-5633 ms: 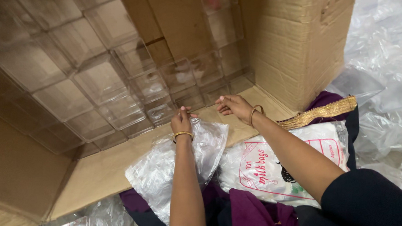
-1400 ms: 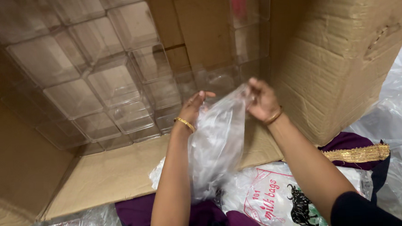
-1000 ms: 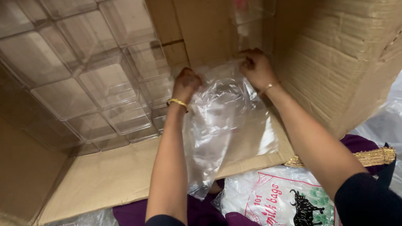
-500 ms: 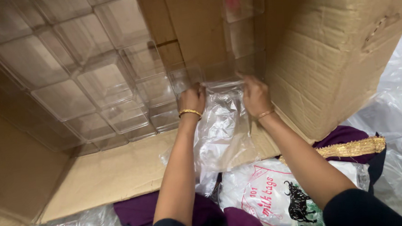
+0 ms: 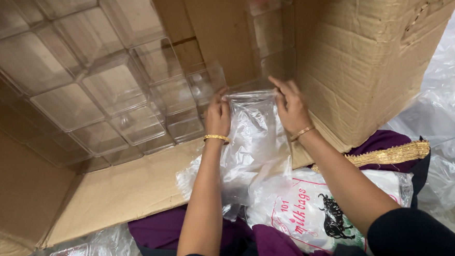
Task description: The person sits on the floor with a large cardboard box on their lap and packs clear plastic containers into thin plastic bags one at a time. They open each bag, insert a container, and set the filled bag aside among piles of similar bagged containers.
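Both hands, left hand (image 5: 217, 114) and right hand (image 5: 290, 106), grip a clear plastic bag (image 5: 251, 142) stretched between them.

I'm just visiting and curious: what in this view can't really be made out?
- Head view: clear bag's contents, lost in crumpled film.
- Fingertips of left hand and right hand, behind the bag's top edge.
- Clear boxes stack, cut off by the top edge.

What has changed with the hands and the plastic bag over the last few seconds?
Both hands, left hand and right hand, lifted the clear bag from low near the box flap up in front of the open carton, and now pinch its top edge on either side. The stacked clear boxes and the printed pack stayed put.
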